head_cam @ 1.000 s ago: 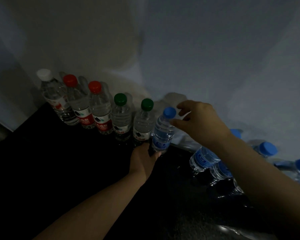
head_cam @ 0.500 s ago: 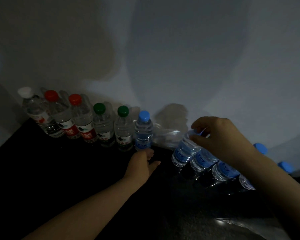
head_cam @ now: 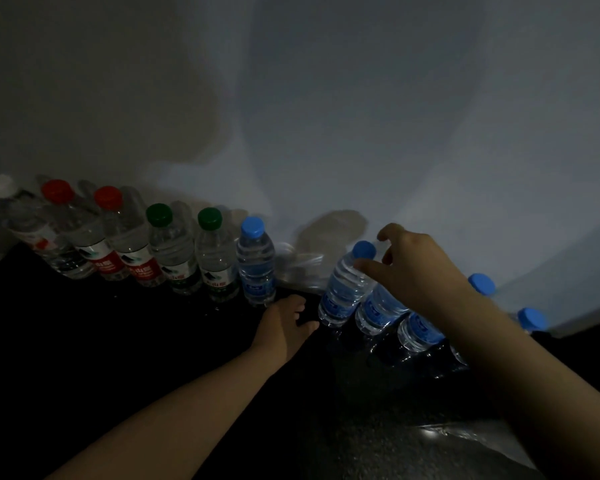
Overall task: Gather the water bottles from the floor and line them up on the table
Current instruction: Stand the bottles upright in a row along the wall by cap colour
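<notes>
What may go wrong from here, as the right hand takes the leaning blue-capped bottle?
1. The right hand pinches the leaning bottle only near its cap; it may slip or swing when lifted.
2. It stands tight beside the neighbouring blue-label bottles; pulling may drag them over.
3. The left hand rests close to the last bottle of the row; a bump could topple it.

Dark table, row of upright water bottles along its far edge.
</notes>
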A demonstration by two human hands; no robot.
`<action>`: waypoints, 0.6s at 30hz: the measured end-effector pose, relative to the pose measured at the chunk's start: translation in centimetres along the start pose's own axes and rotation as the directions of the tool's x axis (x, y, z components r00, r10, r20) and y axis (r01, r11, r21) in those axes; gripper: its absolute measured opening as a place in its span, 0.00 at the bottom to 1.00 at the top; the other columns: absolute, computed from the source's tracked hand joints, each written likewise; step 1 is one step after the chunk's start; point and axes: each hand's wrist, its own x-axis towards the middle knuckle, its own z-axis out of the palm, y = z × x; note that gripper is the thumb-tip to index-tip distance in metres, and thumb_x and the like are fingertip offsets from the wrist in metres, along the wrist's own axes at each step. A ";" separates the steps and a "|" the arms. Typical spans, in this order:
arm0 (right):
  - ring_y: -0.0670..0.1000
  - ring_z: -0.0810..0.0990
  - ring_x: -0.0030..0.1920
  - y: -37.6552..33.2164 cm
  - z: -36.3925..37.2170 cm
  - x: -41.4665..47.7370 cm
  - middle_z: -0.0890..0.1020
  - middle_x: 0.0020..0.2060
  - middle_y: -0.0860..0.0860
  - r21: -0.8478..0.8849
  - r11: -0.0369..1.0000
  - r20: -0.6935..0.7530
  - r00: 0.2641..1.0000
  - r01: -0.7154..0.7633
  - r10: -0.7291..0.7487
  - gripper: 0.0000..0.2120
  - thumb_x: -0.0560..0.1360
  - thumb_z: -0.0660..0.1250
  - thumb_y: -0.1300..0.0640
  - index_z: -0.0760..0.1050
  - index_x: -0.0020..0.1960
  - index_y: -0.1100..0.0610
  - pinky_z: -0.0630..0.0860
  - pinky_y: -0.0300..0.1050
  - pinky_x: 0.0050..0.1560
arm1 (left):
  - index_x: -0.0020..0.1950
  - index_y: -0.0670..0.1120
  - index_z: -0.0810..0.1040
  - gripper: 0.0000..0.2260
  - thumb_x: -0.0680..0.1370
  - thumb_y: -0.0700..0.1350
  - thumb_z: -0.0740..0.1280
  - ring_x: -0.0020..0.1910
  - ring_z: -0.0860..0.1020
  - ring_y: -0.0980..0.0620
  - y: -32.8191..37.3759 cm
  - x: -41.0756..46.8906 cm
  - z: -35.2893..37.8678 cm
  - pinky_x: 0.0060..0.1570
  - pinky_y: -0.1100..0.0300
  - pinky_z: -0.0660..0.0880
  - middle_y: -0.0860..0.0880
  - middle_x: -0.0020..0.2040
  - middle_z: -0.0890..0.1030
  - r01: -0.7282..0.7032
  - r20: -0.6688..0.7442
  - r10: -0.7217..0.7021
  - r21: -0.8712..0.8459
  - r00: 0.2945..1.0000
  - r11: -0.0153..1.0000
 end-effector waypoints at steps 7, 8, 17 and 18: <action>0.57 0.78 0.45 -0.9 0.9 1.7 0.80 0.47 0.59 -0.116 0.992 -0.041 0.997 0.058 -0.063 0.22 0.76 0.65 0.43 0.73 0.55 0.63 0.75 0.49 0.43 | 0.67 0.47 0.71 0.24 0.73 0.45 0.73 0.63 0.74 0.49 1.0 0.8 2.0 0.62 0.55 0.73 0.47 0.65 0.75 -0.085 0.042 0.083 0.042 0.996 0.996; 0.57 0.78 0.46 -0.8 1.0 1.9 0.80 0.47 0.59 -0.122 0.990 -0.037 0.997 0.066 -0.071 0.21 0.76 0.65 0.44 0.73 0.54 0.63 0.74 0.48 0.43 | 0.67 0.47 0.71 0.24 0.72 0.45 0.73 0.63 0.74 0.50 1.1 0.9 2.2 0.62 0.54 0.73 0.48 0.65 0.75 -0.096 0.039 0.094 0.041 0.995 0.995; 0.57 0.78 0.46 0.5 0.6 2.4 0.81 0.47 0.59 -0.083 0.973 0.026 0.976 0.216 -0.215 0.14 0.77 0.66 0.52 0.74 0.57 0.61 0.77 0.51 0.48 | 0.64 0.46 0.72 0.27 0.69 0.43 0.76 0.61 0.75 0.51 1.7 1.6 3.7 0.61 0.56 0.73 0.48 0.63 0.76 -0.132 -0.003 0.132 -0.003 0.991 0.991; 0.56 0.78 0.46 0.6 0.5 2.4 0.81 0.47 0.58 -0.079 0.968 0.044 0.971 0.239 -0.237 0.14 0.77 0.66 0.52 0.74 0.57 0.60 0.77 0.51 0.48 | 0.64 0.46 0.72 0.27 0.68 0.44 0.77 0.62 0.75 0.51 1.7 1.6 3.7 0.61 0.56 0.73 0.48 0.63 0.76 -0.125 -0.005 0.125 -0.002 0.992 0.992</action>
